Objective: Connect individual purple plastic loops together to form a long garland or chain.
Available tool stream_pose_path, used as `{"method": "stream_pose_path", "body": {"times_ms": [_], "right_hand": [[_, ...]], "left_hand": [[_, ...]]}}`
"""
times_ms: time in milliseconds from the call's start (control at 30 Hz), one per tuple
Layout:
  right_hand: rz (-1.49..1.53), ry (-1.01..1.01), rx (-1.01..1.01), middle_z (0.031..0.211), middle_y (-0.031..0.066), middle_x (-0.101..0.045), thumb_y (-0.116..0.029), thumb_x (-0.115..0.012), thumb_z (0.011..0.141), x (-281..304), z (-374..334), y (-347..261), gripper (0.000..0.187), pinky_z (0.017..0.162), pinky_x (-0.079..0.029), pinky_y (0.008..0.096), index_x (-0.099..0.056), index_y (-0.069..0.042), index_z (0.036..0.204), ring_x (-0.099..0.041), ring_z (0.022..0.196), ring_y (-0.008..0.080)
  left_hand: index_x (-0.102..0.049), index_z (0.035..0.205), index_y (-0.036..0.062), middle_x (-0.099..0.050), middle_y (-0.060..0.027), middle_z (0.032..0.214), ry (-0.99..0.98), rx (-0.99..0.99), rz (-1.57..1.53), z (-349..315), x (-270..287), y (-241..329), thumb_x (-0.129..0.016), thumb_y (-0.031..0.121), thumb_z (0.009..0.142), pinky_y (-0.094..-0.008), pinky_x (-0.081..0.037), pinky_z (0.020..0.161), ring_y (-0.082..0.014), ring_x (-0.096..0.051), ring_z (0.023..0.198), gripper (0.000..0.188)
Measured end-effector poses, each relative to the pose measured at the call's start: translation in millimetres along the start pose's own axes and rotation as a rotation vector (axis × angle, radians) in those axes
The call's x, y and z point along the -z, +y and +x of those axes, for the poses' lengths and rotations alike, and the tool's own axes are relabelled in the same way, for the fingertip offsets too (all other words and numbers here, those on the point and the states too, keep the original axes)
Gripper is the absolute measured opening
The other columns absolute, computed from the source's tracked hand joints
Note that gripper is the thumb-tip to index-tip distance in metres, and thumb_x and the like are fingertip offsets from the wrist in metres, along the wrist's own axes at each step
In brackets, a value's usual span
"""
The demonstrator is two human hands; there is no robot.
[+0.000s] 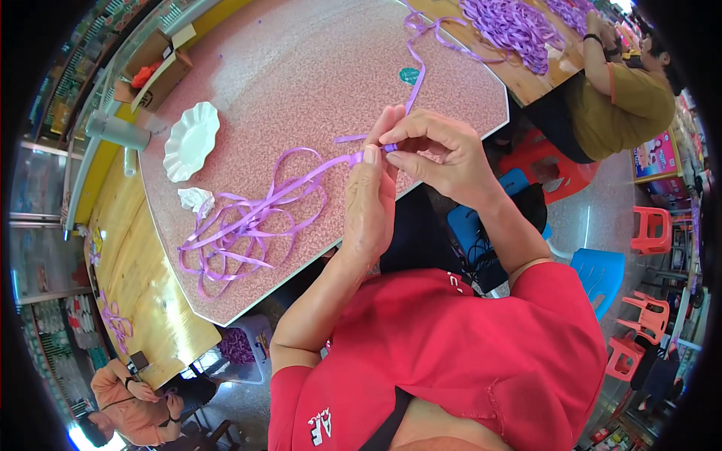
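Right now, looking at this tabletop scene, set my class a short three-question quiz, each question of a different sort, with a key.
1. True or false: both hands pinch the purple ribbon.
2. Which lies left of the loose ribbon loops? A) a white scalloped plate B) a blue bowl C) scissors
3. Fill in: the table top is speckled ____.

Key: 1 true, the left hand and right hand meet on it; 2 A; 3 pink.

ribbon end hidden between hands, far ribbon pile cut off
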State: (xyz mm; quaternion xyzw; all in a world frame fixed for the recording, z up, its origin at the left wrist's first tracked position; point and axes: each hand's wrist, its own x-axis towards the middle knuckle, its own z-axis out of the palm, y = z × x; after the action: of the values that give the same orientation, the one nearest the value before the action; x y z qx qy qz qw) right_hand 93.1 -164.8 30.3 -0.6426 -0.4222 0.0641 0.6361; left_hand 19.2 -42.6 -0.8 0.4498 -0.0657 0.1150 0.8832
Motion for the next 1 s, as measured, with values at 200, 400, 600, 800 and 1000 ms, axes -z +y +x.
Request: {"method": "stream_pose_path", "body": {"times_ms": [200, 400, 600, 800, 1000], "right_hand": [[0.226, 0.117, 0.028, 0.106, 0.0107, -0.062, 0.007, -0.068, 0.085, -23, -4, 18, 0.023, 0.078, -0.052, 0.0262, -0.066, 0.003, 0.107, -0.062, 0.094, 0.0150], [0.476, 0.304, 0.001, 0.109, 0.0158, -0.065, -0.005, -0.059, 0.095, 0, -8, 35, 0.018, 0.079, -0.052, 0.0348, -0.065, 0.001, 0.111, -0.063, 0.089, 0.0213], [0.890, 0.384, -0.082, 0.133, 0.0201, -0.057, -0.010, -0.054, 0.099, 96, -18, 88, 0.023, 0.109, -0.041, 0.0491, -0.064, -0.001, 0.117, -0.052, 0.128, 0.0336], [0.914, 0.954, -0.305, 0.132, 0.0209, -0.058, -0.006, -0.052, 0.099, 162, -35, 127, 0.030, 0.115, -0.036, 0.0503, -0.054, 0.009, 0.125, -0.053, 0.128, 0.0306], [0.971, 0.916, -0.289, 0.120, 0.0175, -0.064, -0.008, -0.055, 0.098, 218, -61, 177, 0.026, 0.109, -0.043, 0.0497, -0.057, 0.006, 0.119, -0.060, 0.117, 0.0288]], "left_hand": [[-0.027, 0.152, 0.0006, -0.034, -0.0158, 0.154, 0.062, -0.017, -0.106, -2, -6, 4, -0.031, 0.034, 0.107, -0.0376, -0.023, 0.118, -0.0253, -0.033, 0.142, 0.056], [-0.032, 0.150, 0.0064, -0.039, -0.0188, 0.151, 0.154, -0.131, -0.163, -4, 33, 31, -0.035, 0.034, 0.106, -0.0439, -0.030, 0.116, -0.0304, -0.038, 0.140, 0.052], [-0.040, 0.144, 0.0017, -0.048, -0.0182, 0.143, 0.399, -0.263, -0.074, -13, 103, 75, -0.035, 0.032, 0.106, -0.0433, -0.037, 0.111, -0.0316, -0.047, 0.132, 0.049], [-0.043, 0.139, -0.0034, -0.053, -0.0194, 0.137, 0.562, -0.398, -0.007, -26, 158, 101, -0.037, 0.031, 0.105, -0.0427, -0.042, 0.107, -0.0313, -0.053, 0.126, 0.048], [-0.044, 0.137, -0.0062, -0.058, -0.0203, 0.131, 0.543, -0.425, 0.070, -34, 156, 110, -0.034, 0.029, 0.106, -0.0419, -0.045, 0.105, -0.0310, -0.057, 0.120, 0.048]]}}
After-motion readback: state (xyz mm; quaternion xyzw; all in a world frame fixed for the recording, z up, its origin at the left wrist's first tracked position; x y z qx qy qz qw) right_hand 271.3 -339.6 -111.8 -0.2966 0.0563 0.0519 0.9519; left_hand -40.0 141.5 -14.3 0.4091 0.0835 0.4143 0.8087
